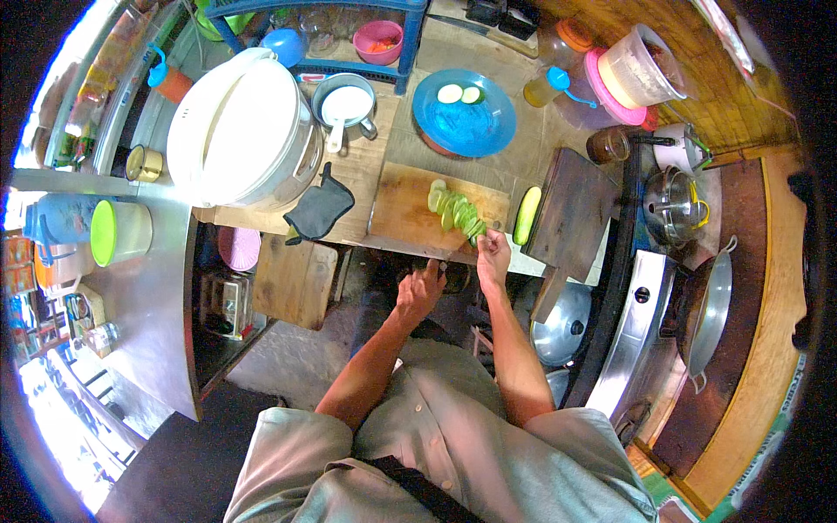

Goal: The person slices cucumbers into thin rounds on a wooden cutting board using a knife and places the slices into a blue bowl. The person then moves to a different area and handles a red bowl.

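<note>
At the near right corner of the wooden cutting board (404,206), my right hand (494,258) pinches the near end of a row of green cucumber slices (458,212). The slices overlap in a slanting line across the board. My left hand (420,287) is just off the board's near edge, index finger stretched forward and the other fingers curled. A slim tool (443,267) with a shiny end shows in its grip; its kind cannot be made out. A partly peeled cucumber (527,216) lies to the right of the board.
Beyond the board stands a blue plate (428,131) with two cut pieces. A dark wooden board (569,202) lies at right, near the stove (631,333). Left are a dark cloth (320,208), a pot of white contents (317,108) and a large white-lidded container (255,131).
</note>
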The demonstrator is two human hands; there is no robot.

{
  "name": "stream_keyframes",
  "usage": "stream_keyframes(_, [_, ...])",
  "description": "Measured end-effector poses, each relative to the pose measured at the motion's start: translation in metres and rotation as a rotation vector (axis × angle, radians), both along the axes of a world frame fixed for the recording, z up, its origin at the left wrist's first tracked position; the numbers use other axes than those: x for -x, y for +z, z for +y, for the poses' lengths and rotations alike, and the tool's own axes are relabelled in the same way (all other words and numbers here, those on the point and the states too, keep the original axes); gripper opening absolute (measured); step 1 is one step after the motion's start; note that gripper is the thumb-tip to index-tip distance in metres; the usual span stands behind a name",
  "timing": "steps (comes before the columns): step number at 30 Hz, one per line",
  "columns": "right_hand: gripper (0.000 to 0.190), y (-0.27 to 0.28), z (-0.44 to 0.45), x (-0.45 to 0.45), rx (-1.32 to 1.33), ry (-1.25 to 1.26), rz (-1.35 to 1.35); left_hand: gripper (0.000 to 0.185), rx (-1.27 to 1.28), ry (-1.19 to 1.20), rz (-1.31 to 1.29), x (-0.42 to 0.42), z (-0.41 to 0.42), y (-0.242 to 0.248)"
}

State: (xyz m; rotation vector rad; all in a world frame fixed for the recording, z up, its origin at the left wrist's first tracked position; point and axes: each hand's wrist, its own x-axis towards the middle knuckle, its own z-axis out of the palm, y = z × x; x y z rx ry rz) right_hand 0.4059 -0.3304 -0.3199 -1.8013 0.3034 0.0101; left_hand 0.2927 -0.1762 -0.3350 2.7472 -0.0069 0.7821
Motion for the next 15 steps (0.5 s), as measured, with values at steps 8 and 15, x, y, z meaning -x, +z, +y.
stream_keyframes(8, [0.033, 0.007, -0.004, 0.003, 0.068, 0.023, 0.118, 0.042, 0.393, -0.307, -0.012, -0.015, 0.022, -0.033])
stream_keyframes(15, [0.036, 0.004, -0.005, 0.005, 0.036, 0.011, 0.099, 0.043, 0.186, -0.139, -0.002, -0.009, 0.008, 0.015])
